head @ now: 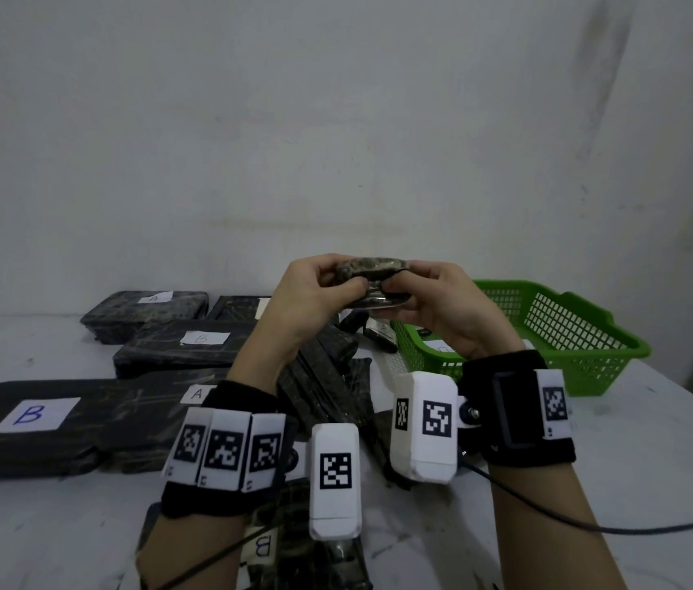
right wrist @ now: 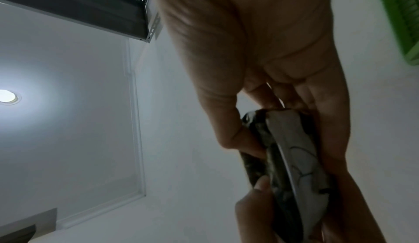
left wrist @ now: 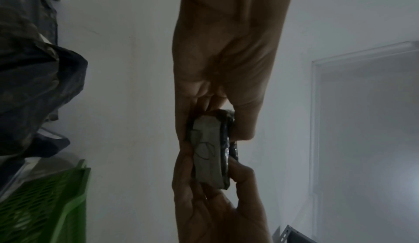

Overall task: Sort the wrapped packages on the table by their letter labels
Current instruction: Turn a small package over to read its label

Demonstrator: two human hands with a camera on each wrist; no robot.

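Note:
I hold a small dark wrapped package (head: 372, 266) up in the air above the table with both hands. My left hand (head: 347, 278) pinches its left end and my right hand (head: 401, 279) pinches its right end. The left wrist view shows the package's white label (left wrist: 207, 150) with curved pen strokes; the letter is hard to read. The same label (right wrist: 299, 162) appears in the right wrist view between my thumb and fingers. On the table lie flat dark packages labelled B (head: 36, 414), A (head: 153, 298), B (head: 204, 337) and A (head: 196, 393).
A green plastic basket (head: 591, 334) stands at the right, with labelled items inside. A loose pile of dark packages (head: 327, 376) lies under my forearms. Another package marked B (head: 262, 547) sits near the front edge. A black cable (head: 591, 525) trails from my right wrist.

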